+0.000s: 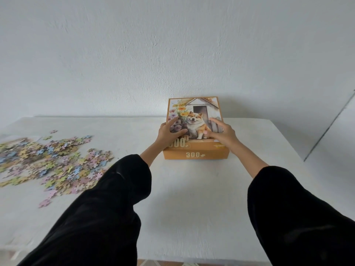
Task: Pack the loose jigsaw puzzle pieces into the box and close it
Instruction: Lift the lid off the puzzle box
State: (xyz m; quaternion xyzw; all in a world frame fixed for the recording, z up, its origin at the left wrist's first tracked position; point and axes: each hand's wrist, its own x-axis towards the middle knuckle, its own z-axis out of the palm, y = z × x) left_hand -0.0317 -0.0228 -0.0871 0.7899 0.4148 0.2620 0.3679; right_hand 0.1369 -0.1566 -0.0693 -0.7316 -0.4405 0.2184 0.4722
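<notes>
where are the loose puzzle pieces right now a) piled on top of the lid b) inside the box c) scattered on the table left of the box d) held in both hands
c: the puzzle pieces lie scattered on the table to the left of the box, while the left hand and right hand rest on its lid and hold no pieces.

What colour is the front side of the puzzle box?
Orange, with a white 300, on the puzzle box; clearest in the head view.
</notes>
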